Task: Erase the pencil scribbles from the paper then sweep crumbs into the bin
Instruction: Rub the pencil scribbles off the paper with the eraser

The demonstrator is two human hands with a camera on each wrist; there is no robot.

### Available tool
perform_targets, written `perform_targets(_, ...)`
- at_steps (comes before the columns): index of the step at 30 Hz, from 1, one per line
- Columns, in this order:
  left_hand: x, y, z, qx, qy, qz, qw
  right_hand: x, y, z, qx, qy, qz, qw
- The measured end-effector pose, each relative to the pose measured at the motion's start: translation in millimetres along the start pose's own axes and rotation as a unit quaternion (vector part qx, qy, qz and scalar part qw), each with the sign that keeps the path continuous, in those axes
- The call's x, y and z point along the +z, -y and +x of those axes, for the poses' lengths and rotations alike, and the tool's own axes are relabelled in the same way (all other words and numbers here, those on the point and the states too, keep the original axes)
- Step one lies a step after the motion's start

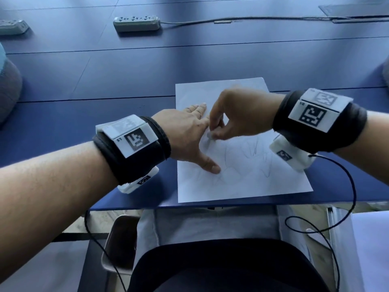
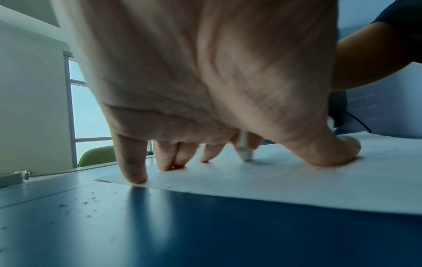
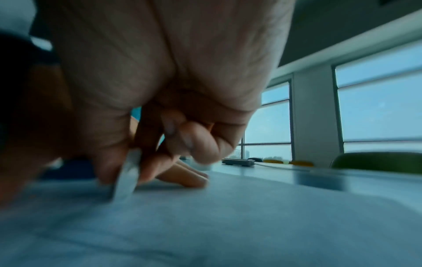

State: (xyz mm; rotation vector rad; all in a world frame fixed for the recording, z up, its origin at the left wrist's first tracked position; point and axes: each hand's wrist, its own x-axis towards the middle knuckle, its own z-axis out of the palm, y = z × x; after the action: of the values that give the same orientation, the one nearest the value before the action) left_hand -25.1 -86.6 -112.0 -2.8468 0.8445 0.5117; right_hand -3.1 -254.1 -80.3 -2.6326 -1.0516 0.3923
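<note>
A white sheet of paper point(image 1: 242, 175) with faint pencil scribbles point(image 1: 254, 148) lies near the front edge of the blue table point(image 1: 105, 81). My left hand point(image 1: 189, 135) lies spread on the sheet's left part, fingers straight and pressing it down point(image 2: 132, 162). My right hand point(image 1: 235, 119) pinches a small white eraser point(image 1: 210, 135) between thumb and fingers, its tip on the paper just beside my left index finger. The eraser point(image 2: 245, 152) shows behind my left palm, and the eraser point(image 3: 126, 177) is blurred in the right wrist view. Dark eraser crumbs point(image 2: 86, 202) speckle the table left of the sheet.
Two grey power strips point(image 1: 136, 23) point(image 1: 12, 27) lie at the table's far side, a cable point(image 1: 252, 18) running right. A grey cushion point(image 1: 8, 89) sits at the left edge. Black wrist cables point(image 1: 347, 197) hang off the front edge. No bin is in view.
</note>
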Motion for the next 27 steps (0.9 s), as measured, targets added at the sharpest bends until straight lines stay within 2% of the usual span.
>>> perform_targets(3, -3, -4, -2, 0.000, 0.019, -0.003, 1.000, -2, 5, -10, -0.003, 0.119, 0.020, 0.993)
perform_targets(5, -5, -7, -3, -0.010, 0.031, 0.006, 0.999, -7, -5, -9, 0.021, 0.105, 0.029, 0.994)
perform_targets(8, -7, -10, -3, -0.018, 0.037, 0.017, 0.999, -9, -17, -8, 0.040, 0.017, 0.027, 0.999)
perform_targets(9, -7, -10, -4, -0.020, 0.039, 0.018, 0.999, -8, -15, -10, 0.036, 0.026, 0.032, 0.999)
perform_targets(12, -6, -10, -3, -0.019, 0.042, 0.017, 0.999, -4, -3, -22, 0.026, 0.139, 0.058, 0.988)
perform_targets(13, -6, -10, -4, -0.019, 0.042, 0.017, 0.999, -5, -3, -23, 0.027, 0.151, 0.063, 0.986)
perform_targets(14, -6, -10, -4, -0.021, 0.043, 0.016, 0.999, -6, -6, -22, 0.031, 0.135, 0.062, 0.988)
perform_targets(17, -7, -11, -5, -0.026, 0.049, 0.010, 0.998, -9, -20, -14, 0.056, 0.028, 0.056, 0.996)
perform_targets(18, -7, -11, -5, -0.026, 0.049, 0.012, 0.998, -9, -20, -13, 0.055, 0.028, 0.058, 0.996)
perform_targets(21, -6, -10, -4, -0.024, 0.049, 0.016, 0.998, -7, -10, -19, 0.040, 0.134, 0.065, 0.988)
perform_targets(22, -6, -10, -4, -0.024, 0.051, 0.016, 0.998, -7, -9, -20, 0.041, 0.149, 0.065, 0.986)
perform_targets(23, -6, -10, -4, -0.025, 0.052, 0.015, 0.998, -9, -11, -19, 0.047, 0.134, 0.062, 0.988)
perform_targets(26, -7, -11, -4, -0.028, 0.054, 0.010, 0.998, -12, -22, -11, 0.069, 0.025, 0.040, 0.996)
perform_targets(27, -7, -10, -4, -0.029, 0.055, 0.010, 0.998, -10, -20, -11, 0.065, 0.020, 0.038, 0.997)
